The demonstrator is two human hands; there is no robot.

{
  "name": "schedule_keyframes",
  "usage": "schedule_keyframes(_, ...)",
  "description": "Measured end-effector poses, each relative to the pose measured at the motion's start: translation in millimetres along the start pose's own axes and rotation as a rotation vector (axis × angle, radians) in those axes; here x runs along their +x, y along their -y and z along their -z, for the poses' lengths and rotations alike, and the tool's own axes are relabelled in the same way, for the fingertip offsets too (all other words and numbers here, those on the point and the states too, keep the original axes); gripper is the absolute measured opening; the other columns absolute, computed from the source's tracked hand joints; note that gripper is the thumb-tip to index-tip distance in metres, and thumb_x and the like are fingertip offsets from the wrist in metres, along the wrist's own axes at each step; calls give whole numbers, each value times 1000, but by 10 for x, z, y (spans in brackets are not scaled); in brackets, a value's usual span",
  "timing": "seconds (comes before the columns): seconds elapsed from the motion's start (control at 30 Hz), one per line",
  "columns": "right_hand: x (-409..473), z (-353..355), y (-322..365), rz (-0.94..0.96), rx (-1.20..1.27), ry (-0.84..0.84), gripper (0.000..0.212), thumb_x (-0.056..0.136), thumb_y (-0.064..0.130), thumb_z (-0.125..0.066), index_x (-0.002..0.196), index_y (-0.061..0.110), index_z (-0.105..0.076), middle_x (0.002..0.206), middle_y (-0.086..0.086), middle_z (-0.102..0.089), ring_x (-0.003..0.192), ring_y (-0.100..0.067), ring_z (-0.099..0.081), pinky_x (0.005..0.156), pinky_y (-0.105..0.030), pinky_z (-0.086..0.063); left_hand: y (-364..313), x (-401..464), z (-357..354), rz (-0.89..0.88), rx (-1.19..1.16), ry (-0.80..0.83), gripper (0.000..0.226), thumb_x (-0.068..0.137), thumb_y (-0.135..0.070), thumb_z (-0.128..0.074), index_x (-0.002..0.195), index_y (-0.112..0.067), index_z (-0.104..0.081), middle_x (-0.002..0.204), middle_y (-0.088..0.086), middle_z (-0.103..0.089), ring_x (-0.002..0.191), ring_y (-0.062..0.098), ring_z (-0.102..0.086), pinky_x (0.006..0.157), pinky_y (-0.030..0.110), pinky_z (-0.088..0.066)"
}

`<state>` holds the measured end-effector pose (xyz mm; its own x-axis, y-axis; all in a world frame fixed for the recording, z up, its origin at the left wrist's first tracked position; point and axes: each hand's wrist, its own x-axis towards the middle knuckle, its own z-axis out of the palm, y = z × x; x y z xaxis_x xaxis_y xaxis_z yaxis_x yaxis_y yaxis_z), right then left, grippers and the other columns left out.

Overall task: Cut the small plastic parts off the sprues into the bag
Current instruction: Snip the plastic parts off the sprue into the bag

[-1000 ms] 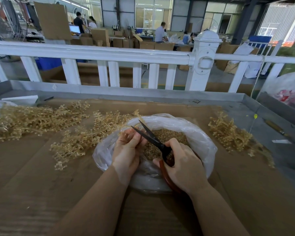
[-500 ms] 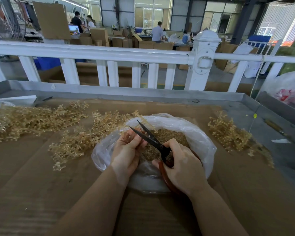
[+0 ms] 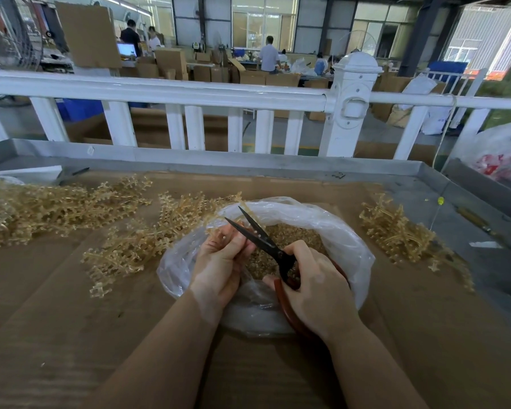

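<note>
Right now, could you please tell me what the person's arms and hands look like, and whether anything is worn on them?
Both forearms are bare up to the frame's lower edge: no sleeves show. The left hand and the right hand carry no gloves, and no rings, watch or bracelet show on the sides facing the camera.

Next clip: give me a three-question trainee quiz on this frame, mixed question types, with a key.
1. True or false: the scissors have their blades apart.
2. Multiple choice: what does the left hand hold? A) a sprue over the bag B) the bag's rim C) nothing
3. Fill in: the cut parts lie inside the clear plastic ____.

Key:
1. True; the right hand grips the red-brown handles and the dark blades form an open V.
2. A; its fingers pinch a sprue over the bag's opening.
3. bag; piles of sprues lie on the cardboard to both sides of it.
</note>
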<state>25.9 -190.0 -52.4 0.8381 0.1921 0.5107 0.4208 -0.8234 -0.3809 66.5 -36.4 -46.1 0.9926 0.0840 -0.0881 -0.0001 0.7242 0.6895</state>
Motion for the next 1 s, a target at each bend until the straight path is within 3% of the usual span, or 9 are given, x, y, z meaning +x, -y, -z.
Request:
schedule_keyframes(0.47, 20, 20, -8, 39, 15, 24, 38, 82, 52, -63, 99, 20, -54, 87, 7, -63, 77, -6, -57, 67, -14, -44, 22, 12, 15, -11, 29, 11, 24, 88, 13, -47, 79, -6, -58, 64, 1, -69, 57, 9, -67, 54, 17, -54)
schedule_keyframes(0.6, 24, 25, -29, 32, -3, 31, 38, 82, 49, -65, 101, 18, -54, 86, 6, -65, 74, -5, -57, 62, -4, -32, 34, 21, 20, -17, 17, 26, 22, 87, 12, -49, 77, -6, -56, 61, 0, -67, 54, 8, -65, 54, 17, -54)
schedule_keyframes(0.8, 27, 27, -26, 41, -34, 34, 39, 83, 51, -63, 102, 18, -53, 86, 5, -67, 73, -8, -62, 61, -10, -39, 30, 23, 31, -13, -16, 43, 19, 73, 6, -59, 64, -10, -66, 62, 2, -65, 54, 10, -64, 54, 18, -54)
schedule_keyframes(0.9, 29, 30, -19, 42, -48, 28, 40, 83, 49, -65, 103, 16, -54, 85, 4, -68, 73, -9, -63, 59, -5, -31, 37, 37, 44, -1, -35, 28, 15, 74, 6, -60, 70, -8, -63, 64, 4, -66, 55, 10, -64, 54, 18, -54)
schedule_keyframes(1.0, 25, 32, -5, 50, -76, 13, 41, 82, 50, -65, 104, 16, -55, 82, 4, -68, 70, -9, -63, 59, -10, -34, 33, 39, 51, 12, -36, 15, 13, 74, 6, -60, 74, -6, -62, 63, 4, -65, 55, 10, -64, 53, 19, -54)
